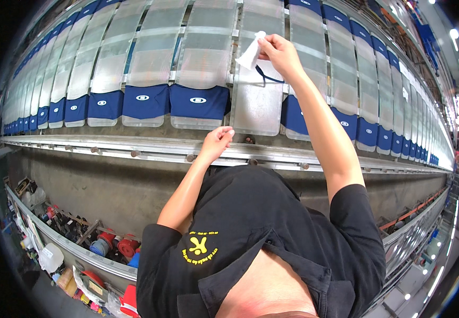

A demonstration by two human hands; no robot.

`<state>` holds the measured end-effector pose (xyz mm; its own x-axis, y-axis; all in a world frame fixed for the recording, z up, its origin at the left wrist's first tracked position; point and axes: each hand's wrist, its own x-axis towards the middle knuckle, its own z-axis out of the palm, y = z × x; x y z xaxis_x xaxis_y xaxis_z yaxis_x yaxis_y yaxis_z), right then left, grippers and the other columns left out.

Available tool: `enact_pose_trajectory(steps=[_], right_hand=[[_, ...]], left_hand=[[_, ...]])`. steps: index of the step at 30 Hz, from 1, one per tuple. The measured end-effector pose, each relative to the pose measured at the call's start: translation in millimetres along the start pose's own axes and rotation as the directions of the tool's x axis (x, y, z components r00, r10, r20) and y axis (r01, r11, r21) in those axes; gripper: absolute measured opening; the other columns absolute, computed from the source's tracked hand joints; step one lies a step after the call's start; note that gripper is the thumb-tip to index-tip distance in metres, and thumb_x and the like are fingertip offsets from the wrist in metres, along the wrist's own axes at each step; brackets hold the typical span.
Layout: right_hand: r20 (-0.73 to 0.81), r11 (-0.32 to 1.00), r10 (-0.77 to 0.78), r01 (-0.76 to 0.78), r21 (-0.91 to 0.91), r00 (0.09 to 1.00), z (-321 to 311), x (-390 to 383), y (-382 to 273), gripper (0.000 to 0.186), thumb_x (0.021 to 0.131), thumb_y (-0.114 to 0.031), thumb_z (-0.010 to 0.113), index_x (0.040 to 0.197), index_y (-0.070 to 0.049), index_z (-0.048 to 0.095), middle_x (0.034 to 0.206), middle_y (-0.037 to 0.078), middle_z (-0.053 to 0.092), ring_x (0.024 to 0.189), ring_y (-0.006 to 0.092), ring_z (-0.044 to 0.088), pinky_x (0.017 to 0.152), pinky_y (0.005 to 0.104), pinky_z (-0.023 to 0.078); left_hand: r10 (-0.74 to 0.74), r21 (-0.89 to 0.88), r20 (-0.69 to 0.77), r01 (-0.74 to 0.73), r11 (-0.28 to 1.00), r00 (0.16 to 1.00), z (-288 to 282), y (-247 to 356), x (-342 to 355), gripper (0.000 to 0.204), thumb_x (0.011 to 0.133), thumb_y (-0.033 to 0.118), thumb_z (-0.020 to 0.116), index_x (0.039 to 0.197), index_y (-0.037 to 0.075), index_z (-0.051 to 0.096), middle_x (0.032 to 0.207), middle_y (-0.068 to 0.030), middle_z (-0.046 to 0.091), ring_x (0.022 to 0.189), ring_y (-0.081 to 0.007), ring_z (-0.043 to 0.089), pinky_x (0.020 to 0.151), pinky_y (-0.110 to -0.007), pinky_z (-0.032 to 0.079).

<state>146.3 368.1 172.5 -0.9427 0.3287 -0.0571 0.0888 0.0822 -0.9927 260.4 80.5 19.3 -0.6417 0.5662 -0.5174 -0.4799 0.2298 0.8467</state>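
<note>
Over a bare translucent board (256, 108), a white flared piece (248, 56) hangs from the right hand (281, 52)

Near the top of the view, the right thumb and forefinger pinch the narrow upper end of the white flared piece, whose wider end points down and to the left. Its material is hard to make out, and the right hand's other fingers fold partly out of sight. Just below, a dark strap (264, 78) crosses the board, its upper end lost behind the white piece and the hand.

Closer to the body, the left hand (217, 143) is raised over the long metal rail (176, 149), fingers curled in and thumb and forefinger tips drawn close; I cannot tell whether they press together or hold something small. A pale spot at the tips is too small to read.

Rows of similar boards run off to both sides, many wearing dark blue fabric (198, 100) with a white oval emblem over the near end. Toward the edges they bend and shrink until single boards blur together. On the right, the forearm hides part of the neighbouring boards. The black shirt (240, 206) covers the middle of the rail's near side, and at lower left, red tubs (128, 246) and a white jug (51, 257) crowd among clutter mostly too small to tell apart
</note>
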Motion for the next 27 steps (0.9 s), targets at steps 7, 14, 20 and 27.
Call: enact_pose_trajectory(steps=[7,14,20,27], right_hand=[[0.120,0.868,0.090,-0.019,-0.497,0.989,16,11,36,0.033,0.099,-0.028,0.062,0.112,0.002,0.066,0.100,0.005,0.069,0.085,0.0120,0.064,0.078,0.0287,0.052],[0.100,0.847,0.426,-0.358,-0.393,0.899,-18,-84,113,0.031,0.096,-0.031,0.063,0.104,-0.002,0.069,0.085,0.006,0.071,0.073,0.0113,0.065,0.067,0.0276,0.051],[-0.051,0.729,0.652,-0.644,-0.232,0.757,-85,-198,130,0.029,0.101,-0.028,0.060,0.112,-0.001,0.064,0.101,0.009,0.069,0.087,0.0155,0.068,0.077,0.0304,0.055],[-0.249,0.746,0.666,-0.629,0.220,0.703,-148,-292,136,0.031,0.100,-0.028,0.061,0.115,-0.001,0.062,0.102,0.011,0.069,0.088,0.0193,0.070,0.079,0.0325,0.055]], left_hand=[[-0.058,-0.046,-0.033,0.056,0.997,0.998,-27,-20,-27,0.043,0.101,0.034,0.060,0.130,0.002,0.059,0.091,-0.0016,0.063,0.075,-0.0076,0.056,0.066,-0.023,0.047],[-0.064,-0.070,0.013,0.065,0.995,0.998,-33,-30,-30,0.042,0.100,0.033,0.061,0.127,0.001,0.060,0.092,-0.0044,0.065,0.074,-0.0088,0.059,0.065,-0.025,0.049],[-0.029,0.018,0.058,0.028,0.999,0.998,-20,-7,-7,0.041,0.099,0.032,0.063,0.126,0.002,0.060,0.093,-0.0041,0.065,0.074,-0.0086,0.059,0.065,-0.025,0.050],[0.635,0.602,-0.187,-0.423,0.677,0.750,-5,65,130,0.057,0.090,0.026,0.070,0.135,-0.003,0.053,0.118,-0.0188,0.062,0.092,-0.0275,0.064,0.085,-0.037,0.052]])
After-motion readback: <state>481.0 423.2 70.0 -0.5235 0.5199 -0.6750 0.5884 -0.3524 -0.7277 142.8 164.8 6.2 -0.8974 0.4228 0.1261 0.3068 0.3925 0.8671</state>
